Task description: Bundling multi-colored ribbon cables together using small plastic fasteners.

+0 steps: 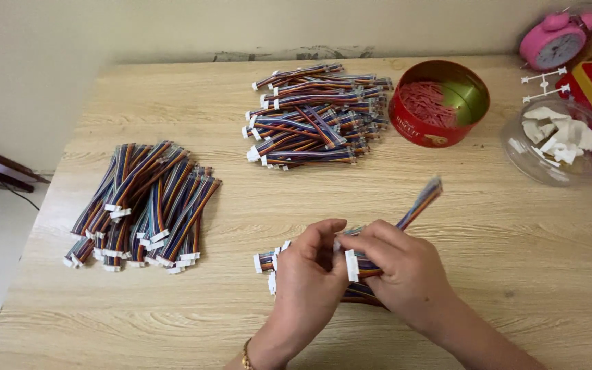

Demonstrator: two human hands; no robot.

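Near the front edge of the wooden tabletop (488, 226), both hands meet over a small cable bundle (268, 262). Right hand (405, 270) grips one multicoloured ribbon cable (416, 205), tilted up to the right; left hand (310, 267) pinches its white connector end. Two larger cable piles (146, 205) (316, 116) lie well apart.
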